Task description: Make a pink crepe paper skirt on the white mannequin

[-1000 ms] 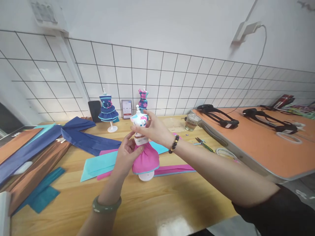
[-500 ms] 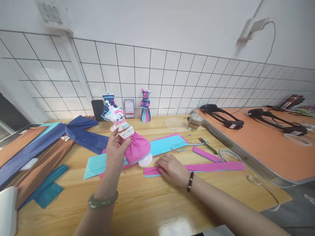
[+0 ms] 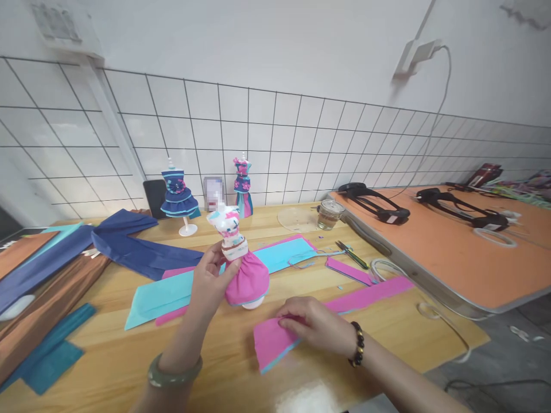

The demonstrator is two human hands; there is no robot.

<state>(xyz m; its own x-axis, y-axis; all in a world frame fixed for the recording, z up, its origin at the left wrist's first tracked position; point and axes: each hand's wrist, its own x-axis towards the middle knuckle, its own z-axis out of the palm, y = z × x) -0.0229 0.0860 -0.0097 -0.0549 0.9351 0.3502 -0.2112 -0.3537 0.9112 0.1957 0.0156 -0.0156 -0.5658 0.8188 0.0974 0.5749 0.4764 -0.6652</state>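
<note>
A small white mannequin (image 3: 235,252) in a patterned pink-and-blue bodice and full pink paper skirt stands nearly upright on the wooden table (image 3: 215,367), its round base touching the surface. The left hand (image 3: 210,281) grips its waist. The right hand (image 3: 314,327) pinches a long pink paper strip (image 3: 327,312) edged in blue. The small upright card (image 3: 214,189) behind is blurred, so nothing on it reads.

Your left hand (image 3: 210,281) grips the doll mannequin (image 3: 239,261) at its waist, base touching the tabletop (image 3: 215,367). Your right hand (image 3: 314,324) presses on the pink paper strip (image 3: 275,344). Scissors (image 3: 350,254) and a glass (image 3: 329,214) lie beyond.
</note>
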